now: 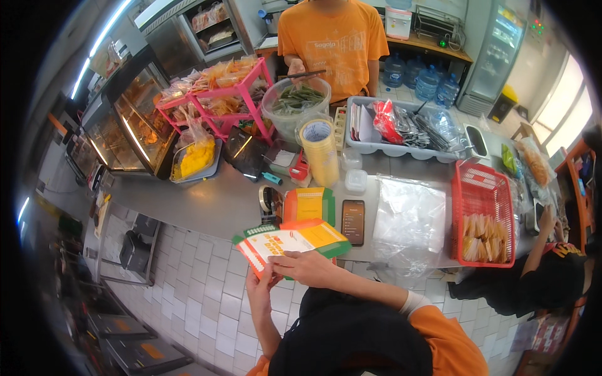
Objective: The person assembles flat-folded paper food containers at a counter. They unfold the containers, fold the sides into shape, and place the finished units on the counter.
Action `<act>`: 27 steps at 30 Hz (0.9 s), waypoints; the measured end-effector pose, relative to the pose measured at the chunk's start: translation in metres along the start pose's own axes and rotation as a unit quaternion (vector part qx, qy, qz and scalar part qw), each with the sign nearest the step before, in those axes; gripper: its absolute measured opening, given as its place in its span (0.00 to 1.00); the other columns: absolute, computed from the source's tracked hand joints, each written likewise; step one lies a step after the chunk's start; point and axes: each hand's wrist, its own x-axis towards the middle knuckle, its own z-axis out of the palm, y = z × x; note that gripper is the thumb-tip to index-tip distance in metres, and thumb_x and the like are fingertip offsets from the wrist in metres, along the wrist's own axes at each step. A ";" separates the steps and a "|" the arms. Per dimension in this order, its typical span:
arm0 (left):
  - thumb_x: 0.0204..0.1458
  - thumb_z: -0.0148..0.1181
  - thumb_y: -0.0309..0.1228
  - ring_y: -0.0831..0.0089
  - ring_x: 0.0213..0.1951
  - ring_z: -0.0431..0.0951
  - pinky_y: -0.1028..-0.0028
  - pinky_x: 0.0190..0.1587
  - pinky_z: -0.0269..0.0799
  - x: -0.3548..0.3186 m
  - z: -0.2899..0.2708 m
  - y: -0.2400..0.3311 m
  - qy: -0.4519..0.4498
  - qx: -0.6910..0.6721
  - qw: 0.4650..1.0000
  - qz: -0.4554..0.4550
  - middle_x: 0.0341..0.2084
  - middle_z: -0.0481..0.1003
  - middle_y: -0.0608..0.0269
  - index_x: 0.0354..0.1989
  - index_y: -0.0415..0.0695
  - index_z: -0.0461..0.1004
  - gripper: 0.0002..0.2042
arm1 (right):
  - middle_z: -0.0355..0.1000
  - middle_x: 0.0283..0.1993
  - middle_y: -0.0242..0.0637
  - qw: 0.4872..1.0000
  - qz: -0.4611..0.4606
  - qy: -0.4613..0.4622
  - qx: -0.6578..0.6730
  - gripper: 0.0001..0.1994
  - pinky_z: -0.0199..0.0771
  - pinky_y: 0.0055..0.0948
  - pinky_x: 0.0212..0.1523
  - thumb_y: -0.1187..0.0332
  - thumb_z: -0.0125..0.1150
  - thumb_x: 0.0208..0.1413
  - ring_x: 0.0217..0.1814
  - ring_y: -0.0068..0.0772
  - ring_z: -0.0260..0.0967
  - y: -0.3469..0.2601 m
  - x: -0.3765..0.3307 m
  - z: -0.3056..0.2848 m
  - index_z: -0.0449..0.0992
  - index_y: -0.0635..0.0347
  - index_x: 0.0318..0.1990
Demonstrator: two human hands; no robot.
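At the far left stands a glass display case (pixel 128 122), then a pink rack (pixel 219 94) of bagged snacks on the steel surface (pixel 207 200). Nearer, the left hand (pixel 260 283) pinches the lower edge of a flat, unfolded paper box (pixel 291 241), white, orange and green, held in the air just off the surface edge; the right hand (pixel 307 263) closes its grip on the same blank from the near side. By my reading the folding has barely begun: no panel stands upright yet. A stack of like blanks (pixel 309 203) lies just beyond, beside a phone (pixel 353 221), clear plastic bags (pixel 411 216) and a red basket (pixel 486 213).
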 end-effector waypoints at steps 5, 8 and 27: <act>0.56 0.57 0.25 0.78 0.29 0.78 0.81 0.33 0.75 -0.005 0.000 0.002 0.102 0.096 0.988 0.069 0.30 0.78 0.61 0.38 0.35 0.74 0.06 | 0.76 0.44 0.27 0.990 0.016 0.089 0.105 0.18 0.77 0.22 0.31 0.74 0.61 0.44 0.41 0.30 0.76 -0.002 0.003 -0.008 0.76 0.53 0.46; 0.57 0.54 0.23 0.80 0.33 0.77 0.82 0.37 0.72 -0.010 0.033 -0.003 0.176 0.154 0.948 0.216 0.34 0.77 0.60 0.42 0.32 0.73 0.08 | 0.76 0.45 0.32 0.976 0.051 0.172 0.127 0.15 0.78 0.22 0.31 0.73 0.61 0.47 0.40 0.31 0.76 -0.013 0.013 -0.012 0.77 0.57 0.45; 0.51 0.63 0.21 0.82 0.28 0.73 0.83 0.33 0.69 -0.025 0.062 0.027 0.061 0.183 0.944 0.267 0.24 0.76 0.64 0.34 0.33 0.77 0.05 | 0.72 0.48 0.36 0.868 0.172 0.173 0.432 0.08 0.69 0.29 0.51 0.69 0.66 0.49 0.50 0.33 0.68 -0.021 0.010 -0.070 0.82 0.59 0.38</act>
